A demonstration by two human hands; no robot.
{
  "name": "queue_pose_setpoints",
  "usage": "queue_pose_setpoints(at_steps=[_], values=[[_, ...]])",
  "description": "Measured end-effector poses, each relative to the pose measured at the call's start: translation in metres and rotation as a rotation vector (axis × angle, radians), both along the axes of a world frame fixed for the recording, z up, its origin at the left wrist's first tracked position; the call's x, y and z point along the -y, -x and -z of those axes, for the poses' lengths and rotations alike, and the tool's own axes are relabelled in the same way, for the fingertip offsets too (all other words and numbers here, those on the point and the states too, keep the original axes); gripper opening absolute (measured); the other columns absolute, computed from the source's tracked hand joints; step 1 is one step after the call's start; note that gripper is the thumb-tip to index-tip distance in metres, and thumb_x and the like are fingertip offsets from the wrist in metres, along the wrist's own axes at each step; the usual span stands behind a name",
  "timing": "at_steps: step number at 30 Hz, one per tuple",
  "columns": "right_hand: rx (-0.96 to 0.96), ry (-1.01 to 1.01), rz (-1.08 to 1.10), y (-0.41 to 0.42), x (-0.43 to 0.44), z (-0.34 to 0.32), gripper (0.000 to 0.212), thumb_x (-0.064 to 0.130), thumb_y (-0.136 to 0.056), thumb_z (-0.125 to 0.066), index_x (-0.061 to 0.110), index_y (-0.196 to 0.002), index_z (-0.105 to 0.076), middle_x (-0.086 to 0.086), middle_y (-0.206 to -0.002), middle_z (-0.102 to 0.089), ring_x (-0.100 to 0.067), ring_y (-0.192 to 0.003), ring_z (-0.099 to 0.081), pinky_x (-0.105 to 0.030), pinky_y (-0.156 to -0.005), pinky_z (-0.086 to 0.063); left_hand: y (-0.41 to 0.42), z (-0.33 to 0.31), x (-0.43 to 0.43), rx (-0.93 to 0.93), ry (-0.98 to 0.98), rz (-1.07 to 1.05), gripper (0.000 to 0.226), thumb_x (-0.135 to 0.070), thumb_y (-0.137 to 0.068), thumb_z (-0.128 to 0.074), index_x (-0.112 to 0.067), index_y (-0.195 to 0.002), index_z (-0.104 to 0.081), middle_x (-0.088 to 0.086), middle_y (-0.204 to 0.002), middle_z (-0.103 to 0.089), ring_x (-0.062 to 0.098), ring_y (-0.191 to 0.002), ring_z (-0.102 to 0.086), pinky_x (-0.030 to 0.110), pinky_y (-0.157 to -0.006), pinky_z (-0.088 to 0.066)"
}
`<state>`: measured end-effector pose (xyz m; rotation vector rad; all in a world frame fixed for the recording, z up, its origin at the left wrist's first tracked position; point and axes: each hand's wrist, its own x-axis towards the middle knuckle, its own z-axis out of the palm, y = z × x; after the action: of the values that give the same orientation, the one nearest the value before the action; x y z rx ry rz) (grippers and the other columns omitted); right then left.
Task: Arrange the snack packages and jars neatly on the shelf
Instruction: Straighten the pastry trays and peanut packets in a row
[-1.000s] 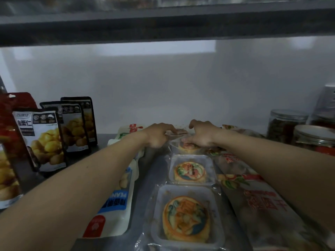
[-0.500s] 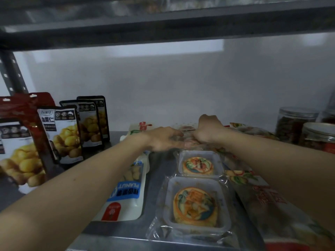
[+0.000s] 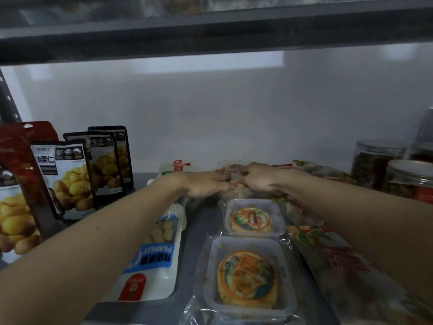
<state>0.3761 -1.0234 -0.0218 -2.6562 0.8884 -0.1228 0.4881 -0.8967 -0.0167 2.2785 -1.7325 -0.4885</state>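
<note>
Three clear-wrapped pastry packs lie in a row down the middle of the grey shelf. The near pack and the middle pack each show a round decorated pastry. The far pack is mostly hidden under my hands. My left hand pinches its left side, fingers stretched to the right. My right hand is curled over its right side. The two hands nearly touch.
Chestnut pouches stand in a row at the left, beside a red pouch. A white peanut bag lies under my left forearm. Long printed bags lie at the right. Lidded jars stand at the back right. An upper shelf hangs overhead.
Both hands stayed on the far pastry pack and moved slightly toward the back. My left hand's fingers stretched out toward the right hand. The view shifted a little.
</note>
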Motion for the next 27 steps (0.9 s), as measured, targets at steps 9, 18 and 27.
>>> queue_pose_setpoints(at_steps=[9, 18, 27], values=[[0.049, -0.052, -0.031, 0.001, 0.005, 0.004, 0.050, 0.035, -0.098, -0.044, 0.019, -0.145, -0.044, -0.006, -0.148, -0.046, -0.027, -0.129, -0.047, -0.033, -0.105, -0.039, 0.003, 0.003, 0.005, 0.015, 0.014, -0.002, 0.046, -0.033, -0.100, -0.032, -0.026, -0.146, -0.034, -0.001, -0.156, -0.026, 0.019, -0.140, -0.028, 0.032, -0.109, -0.021], [0.048, 0.144, -0.090, 0.036, -0.015, -0.031, 0.059, 0.046, -0.100, -0.042, 0.015, -0.149, -0.035, -0.005, -0.156, -0.032, -0.024, -0.141, -0.032, -0.028, -0.109, -0.027, 0.011, -0.002, -0.025, -0.027, 0.144, -0.031, 0.063, -0.055, -0.093, -0.044, -0.036, -0.149, -0.023, -0.010, -0.159, -0.014, 0.012, -0.146, -0.013, 0.025, -0.106, -0.012], [-0.014, 0.136, -0.121, 0.104, -0.062, -0.044, 0.042, 0.046, -0.092, -0.058, 0.024, -0.127, -0.064, 0.005, -0.134, -0.060, -0.016, -0.122, -0.053, -0.029, -0.105, -0.039, 0.040, -0.007, -0.073, 0.119, 0.109, 0.020, 0.074, -0.065, -0.085, -0.047, -0.033, -0.149, -0.026, -0.011, -0.157, -0.022, 0.013, -0.143, -0.023, 0.024, -0.107, -0.019]])
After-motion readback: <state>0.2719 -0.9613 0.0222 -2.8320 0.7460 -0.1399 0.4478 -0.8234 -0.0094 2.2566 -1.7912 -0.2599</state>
